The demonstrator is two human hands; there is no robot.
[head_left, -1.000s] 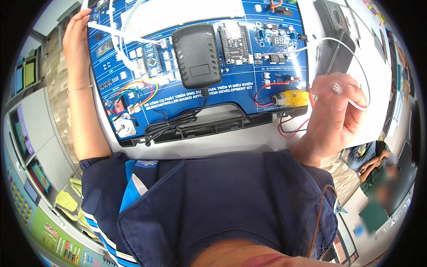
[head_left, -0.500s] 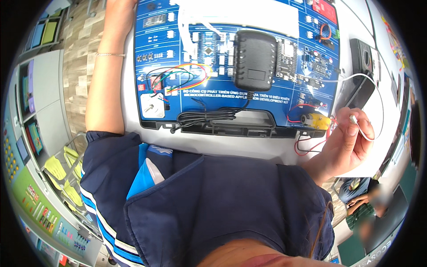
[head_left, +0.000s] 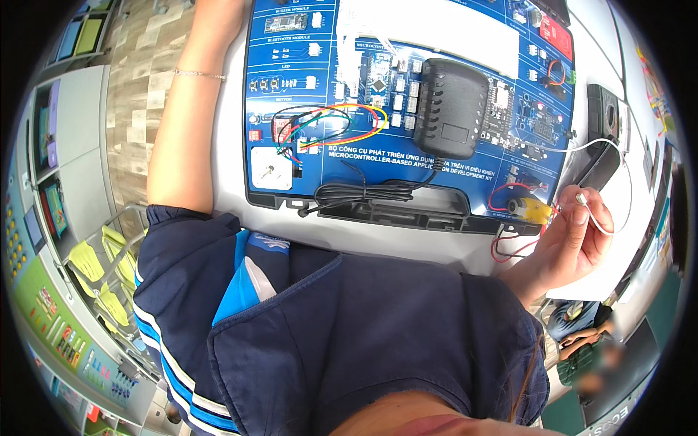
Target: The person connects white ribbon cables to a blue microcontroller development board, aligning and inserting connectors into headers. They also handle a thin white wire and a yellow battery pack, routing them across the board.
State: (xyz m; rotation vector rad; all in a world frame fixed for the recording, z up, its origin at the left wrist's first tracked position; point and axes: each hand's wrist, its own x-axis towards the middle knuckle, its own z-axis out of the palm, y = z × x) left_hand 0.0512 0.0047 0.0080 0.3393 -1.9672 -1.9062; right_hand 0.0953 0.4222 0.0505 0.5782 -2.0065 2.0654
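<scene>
My right hand (head_left: 574, 243) pinches the small plug end of a white cable (head_left: 630, 182) between thumb and fingers. That cable loops back to the right side of a blue microcontroller kit board (head_left: 392, 163) in a black case. My left arm reaches along the board's left side; the left hand (head_left: 220, 18) is at the top edge of the picture, its fingers out of view. On the board lies a black power adapter (head_left: 452, 109) with its bundled black cord (head_left: 360, 192). A yellow motor (head_left: 534, 211) sits at the corner nearest my right hand.
Coloured jumper wires (head_left: 349, 120) arch over the board's left part. Red and black wires (head_left: 502, 251) hang past its near edge. A dark multimeter-like device (head_left: 603, 123) lies to the right on the white table (head_left: 589, 283). Green chairs (head_left: 94, 272) and another person (head_left: 582, 334) are beyond.
The view has shifted, so the board and the adapter appear farther right and slightly lower. My right hand keeps its pinch on the cable plug, and the left arm stays beside the board.
</scene>
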